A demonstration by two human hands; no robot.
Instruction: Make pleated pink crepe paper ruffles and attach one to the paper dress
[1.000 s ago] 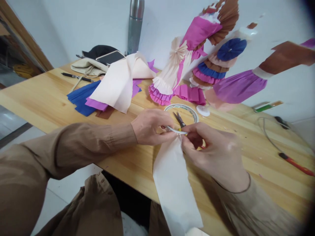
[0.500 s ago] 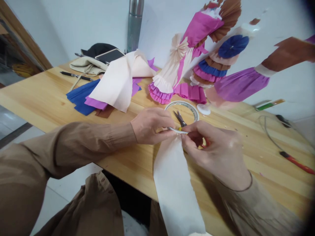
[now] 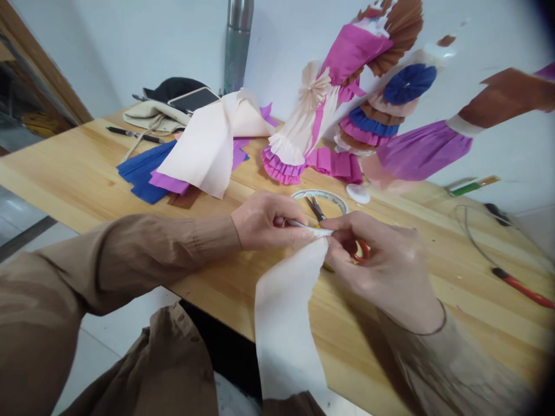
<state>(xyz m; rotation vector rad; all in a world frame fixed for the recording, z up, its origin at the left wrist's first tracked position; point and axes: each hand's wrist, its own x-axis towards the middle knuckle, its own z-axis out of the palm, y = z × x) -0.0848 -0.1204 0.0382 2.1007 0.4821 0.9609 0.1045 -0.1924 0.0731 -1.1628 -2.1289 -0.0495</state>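
A long strip of pale cream crepe paper (image 3: 284,318) hangs from both my hands over the front edge of the wooden table (image 3: 73,173). My left hand (image 3: 264,222) is closed, pinching the strip's top edge from the left. My right hand (image 3: 381,266) is closed too, pinching the same top edge from the right. Just behind my fingers lie small scissors (image 3: 318,212) with red handles, resting across a roll of white tape (image 3: 323,197).
Crepe paper sheets in blue (image 3: 141,170), purple and cream (image 3: 208,144) lie at the back left. Ruffled paper dresses (image 3: 303,133) lean on the wall. A phone (image 3: 193,99), pen (image 3: 134,136), steel bottle (image 3: 238,40), cable (image 3: 472,237) and red tool (image 3: 522,288) are on the table.
The hanging strip has swung left and its top edge is gathered more tightly between my fingers. Both hands stay in nearly the same place.
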